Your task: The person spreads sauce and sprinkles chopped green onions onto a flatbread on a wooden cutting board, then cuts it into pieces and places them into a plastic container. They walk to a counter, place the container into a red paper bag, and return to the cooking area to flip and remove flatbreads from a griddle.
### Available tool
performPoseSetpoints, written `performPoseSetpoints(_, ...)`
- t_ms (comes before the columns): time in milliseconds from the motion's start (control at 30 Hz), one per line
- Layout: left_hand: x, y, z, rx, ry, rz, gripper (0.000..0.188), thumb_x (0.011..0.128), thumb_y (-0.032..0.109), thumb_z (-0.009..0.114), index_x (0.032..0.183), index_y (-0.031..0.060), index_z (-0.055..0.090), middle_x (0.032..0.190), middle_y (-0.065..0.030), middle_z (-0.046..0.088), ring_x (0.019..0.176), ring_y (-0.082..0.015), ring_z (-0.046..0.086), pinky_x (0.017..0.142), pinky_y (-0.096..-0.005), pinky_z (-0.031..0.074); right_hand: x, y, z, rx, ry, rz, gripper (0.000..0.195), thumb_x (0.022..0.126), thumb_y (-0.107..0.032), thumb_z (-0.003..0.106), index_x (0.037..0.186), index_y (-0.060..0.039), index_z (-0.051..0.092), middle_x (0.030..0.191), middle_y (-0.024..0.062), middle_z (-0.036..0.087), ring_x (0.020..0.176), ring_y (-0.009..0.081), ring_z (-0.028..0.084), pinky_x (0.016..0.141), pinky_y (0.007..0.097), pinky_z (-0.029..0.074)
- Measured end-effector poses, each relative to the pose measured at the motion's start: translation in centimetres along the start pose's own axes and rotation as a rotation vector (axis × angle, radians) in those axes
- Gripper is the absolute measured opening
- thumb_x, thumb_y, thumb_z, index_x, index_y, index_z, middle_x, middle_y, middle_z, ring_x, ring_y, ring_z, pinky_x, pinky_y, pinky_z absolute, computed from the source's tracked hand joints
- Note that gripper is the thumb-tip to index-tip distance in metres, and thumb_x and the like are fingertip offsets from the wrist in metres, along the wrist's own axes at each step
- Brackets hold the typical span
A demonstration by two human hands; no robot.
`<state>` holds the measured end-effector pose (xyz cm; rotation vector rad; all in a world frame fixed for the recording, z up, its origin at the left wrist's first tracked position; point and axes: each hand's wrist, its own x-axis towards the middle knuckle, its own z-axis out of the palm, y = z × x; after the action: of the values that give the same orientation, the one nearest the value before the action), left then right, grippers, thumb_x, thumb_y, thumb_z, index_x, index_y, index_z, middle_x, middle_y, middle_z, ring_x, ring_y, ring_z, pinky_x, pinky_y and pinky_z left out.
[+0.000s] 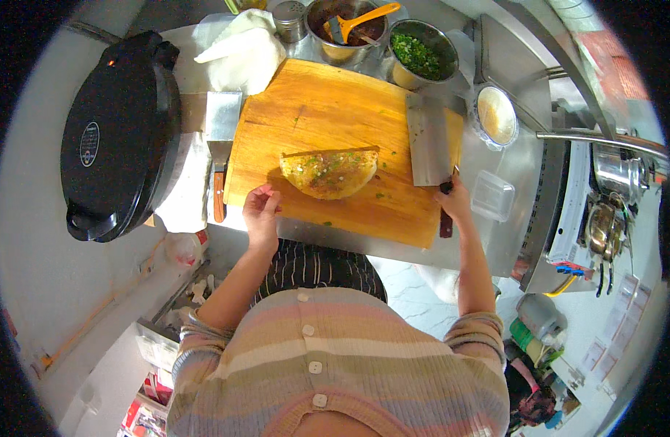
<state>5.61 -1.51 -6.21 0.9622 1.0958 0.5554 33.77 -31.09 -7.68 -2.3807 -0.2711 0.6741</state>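
A half-moon piece of flatbread (330,173), browned and dotted with chopped scallion, lies on the wooden cutting board (335,112). My left hand (262,210) hovers at the board's near left edge, its fingers loosely curled and holding nothing. At the right, my right hand (454,198) grips the dark handle of a cleaver (427,145). The cleaver's broad blade rests flat over the board's right side, pointing away from me. Small bits of scallion are scattered on the wood around the bread.
A black electric griddle (121,142) with its lid down stands left, beside a wooden-handled scraper (219,191). Behind the board are a white cloth (247,57), a sauce pot (337,52) with an orange brush (362,21), and chopped scallions (417,56). Rightward sit a bowl (496,116) and plastic container (493,195).
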Motion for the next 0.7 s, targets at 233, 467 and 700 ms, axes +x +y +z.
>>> performPoseSetpoints(233, 1.2, 2.1, -1.8, 0.011, -0.079, 0.019, 0.017, 0.081, 0.006, 0.061, 0.097, 0.007, 0.054, 0.084, 0.0028, 0.054, 0.075, -0.0068, 0.05, 0.062, -0.0214, 0.041, -11.9, -8.4, -0.3, 0.64, -0.054, -0.016, 0.032, 0.079, -0.005, 0.06, 0.107, -0.0089, 0.044, 0.068, 0.0037, 0.052, 0.048, 0.0124, 0.052, 0.043, 0.0263, 0.044)
performPoseSetpoints(467, 3.3, 4.0, -2.1, 0.153, -0.249, 0.124, 0.018, 0.083, 0.004, 0.058, 0.101, 0.0058, 0.053, 0.091, 0.0011, 0.054, 0.084, -0.0071, 0.051, 0.072, -0.0211, 0.042, -15.8, -16.3, 9.1, 0.046, 0.064, -0.072, 0.015, 0.085, -0.013, 0.055, 0.082, 0.0022, 0.054, 0.06, 0.0188, 0.055, 0.054, 0.035, 0.055, 0.05, 0.0397, 0.043)
performPoseSetpoints(700, 5.4, 6.1, -2.0, 0.239, -0.38, 0.234, 0.018, 0.086, 0.005, 0.054, 0.104, 0.0029, 0.052, 0.097, -0.002, 0.054, 0.091, -0.0101, 0.052, 0.085, -0.0227, 0.041, -16.1, -18.5, 14.4, -0.16, 0.091, -0.075, 0.015, 0.085, -0.008, 0.051, 0.096, 0.0011, 0.045, 0.07, 0.0258, 0.056, 0.066, 0.0454, 0.054, 0.056, 0.0484, 0.041)
